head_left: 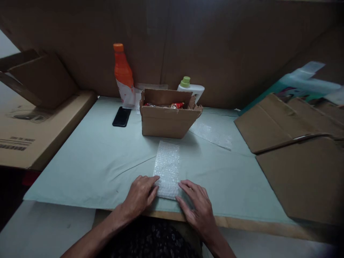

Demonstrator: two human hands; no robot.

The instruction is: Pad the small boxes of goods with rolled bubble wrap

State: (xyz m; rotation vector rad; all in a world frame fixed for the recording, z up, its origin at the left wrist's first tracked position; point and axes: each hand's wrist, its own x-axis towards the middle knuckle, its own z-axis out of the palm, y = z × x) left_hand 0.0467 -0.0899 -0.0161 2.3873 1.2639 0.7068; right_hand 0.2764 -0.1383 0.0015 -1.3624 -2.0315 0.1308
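A strip of bubble wrap (167, 165) lies flat on the cloth near the table's front edge, its near end looking thicker, as if folded over. My left hand (141, 193) rests at its left edge, thumb and forefinger apart and their tips touching it. On the opposite edge is my right hand (197, 208), with fingers spread and fingertips at the wrap's near right corner. Neither hand grips it. Just beyond the strip stands an open cardboard box (166, 122) with red, shiny packets (177, 105) partly visible inside.
Behind the box are an orange bottle (124, 73) and a white bottle with a green cap (185, 82). A black phone (122, 116) lies left of the box; another bubble wrap sheet (215, 135) lies right. Cardboard boxes (301, 175) flank the pale green cloth (88, 161).
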